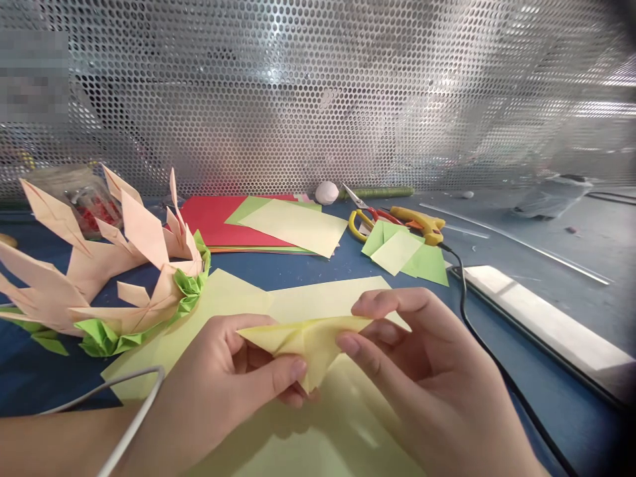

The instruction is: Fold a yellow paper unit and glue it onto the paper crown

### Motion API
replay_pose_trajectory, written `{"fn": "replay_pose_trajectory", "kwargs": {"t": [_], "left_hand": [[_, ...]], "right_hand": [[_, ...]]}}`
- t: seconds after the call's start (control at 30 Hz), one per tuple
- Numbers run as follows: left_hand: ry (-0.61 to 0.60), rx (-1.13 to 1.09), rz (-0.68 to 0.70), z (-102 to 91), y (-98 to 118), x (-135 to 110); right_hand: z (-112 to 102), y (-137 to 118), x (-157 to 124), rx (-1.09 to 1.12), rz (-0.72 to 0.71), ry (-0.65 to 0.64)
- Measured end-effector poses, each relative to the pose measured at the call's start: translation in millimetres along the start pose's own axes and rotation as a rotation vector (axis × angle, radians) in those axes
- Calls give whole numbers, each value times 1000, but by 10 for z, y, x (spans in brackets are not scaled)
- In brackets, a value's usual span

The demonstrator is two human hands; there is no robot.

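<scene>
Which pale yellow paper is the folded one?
The folded yellow piece pinched between left hand and right hand; the yellow sheet beneath and far sheet on red paper lie flat.

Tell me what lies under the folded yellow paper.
Under the folded yellow paper: flat yellow sheets on the blue table. The left hand and right hand hide part of them.

Pale yellow folded paper piece [305, 338], pointed and creased, aloft above yellow sheets near the worktop's front edge.
</scene>
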State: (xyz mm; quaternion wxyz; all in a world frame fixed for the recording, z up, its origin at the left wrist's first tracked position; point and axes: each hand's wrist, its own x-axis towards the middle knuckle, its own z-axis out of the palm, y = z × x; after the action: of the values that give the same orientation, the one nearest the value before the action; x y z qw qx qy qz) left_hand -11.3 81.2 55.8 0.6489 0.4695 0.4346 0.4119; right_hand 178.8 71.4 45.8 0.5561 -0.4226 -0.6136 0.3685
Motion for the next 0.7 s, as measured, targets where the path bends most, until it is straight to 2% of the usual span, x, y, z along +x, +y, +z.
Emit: {"fn": "replay_pose_trajectory", "kwargs": {"t": [0.1,0.2,0.57,0.7], "left_hand": [[-39,26,-24,0,44,0],[-74,49,-35,-16,73,-10],[25,158,-70,11,54,-2],[39,75,-57,11,46,-12]], "right_hand": [[-15,-3,22,-197,-142,70],[-23,-15,36,-331,-196,90],[-42,-81,26,-436,-244,68],[-101,-138,13,-552,-387,89]]}}
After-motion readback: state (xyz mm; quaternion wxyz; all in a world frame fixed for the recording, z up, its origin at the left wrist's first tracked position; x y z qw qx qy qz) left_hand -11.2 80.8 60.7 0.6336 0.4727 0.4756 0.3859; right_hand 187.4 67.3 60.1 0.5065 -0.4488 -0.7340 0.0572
